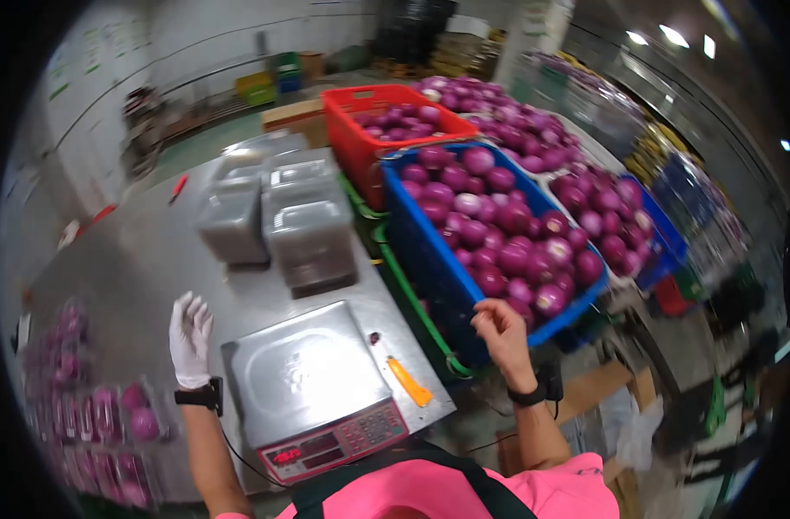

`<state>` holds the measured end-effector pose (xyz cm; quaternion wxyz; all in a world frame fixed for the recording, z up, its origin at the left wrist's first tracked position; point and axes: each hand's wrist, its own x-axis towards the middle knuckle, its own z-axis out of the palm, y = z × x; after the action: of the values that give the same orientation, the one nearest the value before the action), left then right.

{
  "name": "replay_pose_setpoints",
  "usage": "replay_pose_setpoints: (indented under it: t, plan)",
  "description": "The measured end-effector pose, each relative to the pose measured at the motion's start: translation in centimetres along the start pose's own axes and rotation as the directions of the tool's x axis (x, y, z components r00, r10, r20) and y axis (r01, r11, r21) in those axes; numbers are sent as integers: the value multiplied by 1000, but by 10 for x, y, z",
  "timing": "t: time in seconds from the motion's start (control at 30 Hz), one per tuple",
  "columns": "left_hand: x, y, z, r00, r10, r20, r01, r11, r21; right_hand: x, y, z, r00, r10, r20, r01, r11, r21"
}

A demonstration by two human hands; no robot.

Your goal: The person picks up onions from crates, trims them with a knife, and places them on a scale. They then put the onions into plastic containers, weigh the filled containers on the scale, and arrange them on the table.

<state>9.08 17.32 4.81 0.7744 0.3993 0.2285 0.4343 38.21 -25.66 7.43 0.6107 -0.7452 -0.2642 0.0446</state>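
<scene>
My left hand (190, 339), in a white glove, is raised over the steel table to the left of the digital scale (304, 372). Its fingers are loosely bent, with nothing in them. The scale's pan holds nothing, and red digits glow on its front panel. My bare right hand (501, 333) hovers at the near rim of a blue crate (443, 268) heaped with peeled red onions (507, 246). Its fingers are half bent and apart, with no object showing between them. An orange-handled cutter (409, 382) lies on the table to the right of the scale.
Stacks of clear plastic trays (308, 233) stand behind the scale. Packed onions (101, 415) lie at the table's left. A red crate (347, 130) and further onion-filled crates (607, 216) stand beyond the blue one. A cardboard box (598, 389) is on the floor at right.
</scene>
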Motion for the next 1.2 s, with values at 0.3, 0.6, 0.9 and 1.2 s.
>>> replay_pose_setpoints:
  t: [0.3,0.6,0.9,1.2]
  plan:
    - [104,-96,207,630,42,775,-714,-359,601,24,32,-62,933,-99,-347,-56,911,-409]
    - [137,-82,232,799,-19,601,-552,-422,719,23,26,-67,939,-71,-335,-80,906,-416]
    - [-2,21,162,521,651,552,-703,-39,710,19,24,-66,921,-78,-382,-91,910,-405]
    - [-190,-19,84,748,-84,659,-662,-176,729,26,32,-65,944,-51,-325,-73,931,-357]
